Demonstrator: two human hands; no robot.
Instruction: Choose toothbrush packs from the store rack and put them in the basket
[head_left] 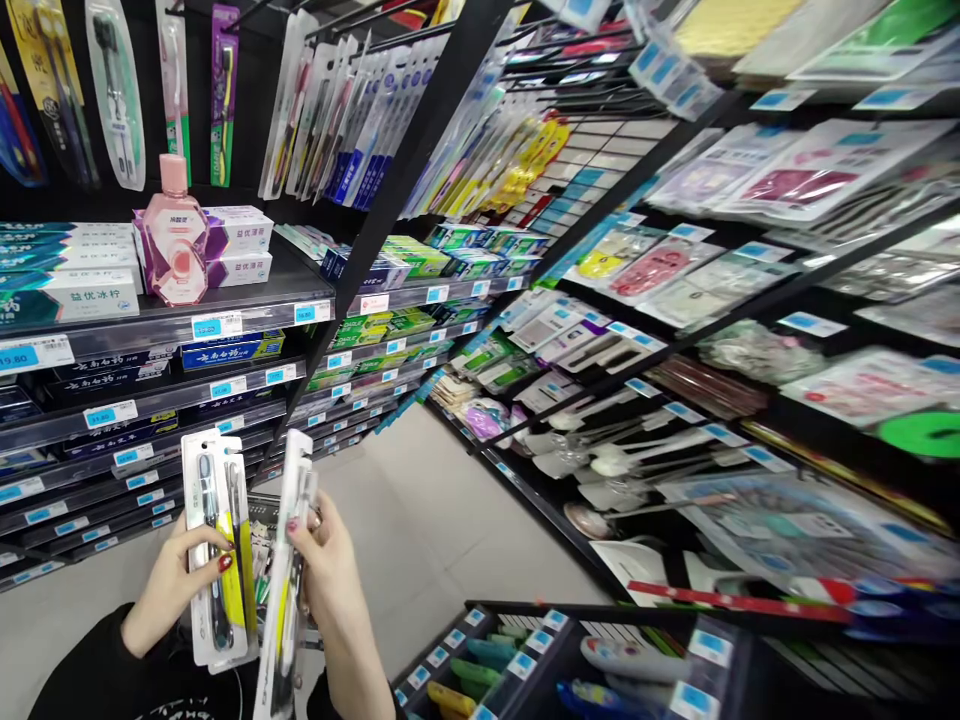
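Note:
My left hand is closed round packaged toothbrushes, two or so overlapping, with dark handles and yellow-and-white card facing me. In my right hand are more packaged toothbrushes, turned nearly edge-on, so how many there are cannot be made out. Both bundles stand roughly upright, side by side with a small gap between them. Behind them, low down, a dark basket or cart with packaged items in it shows in part.
On the left shelf stand a pink mouthwash bottle and toothpaste boxes, below hanging toothbrush packs. Racks of kitchen goods line the right. A bin display is at bottom right. Grey floor runs between the shelves.

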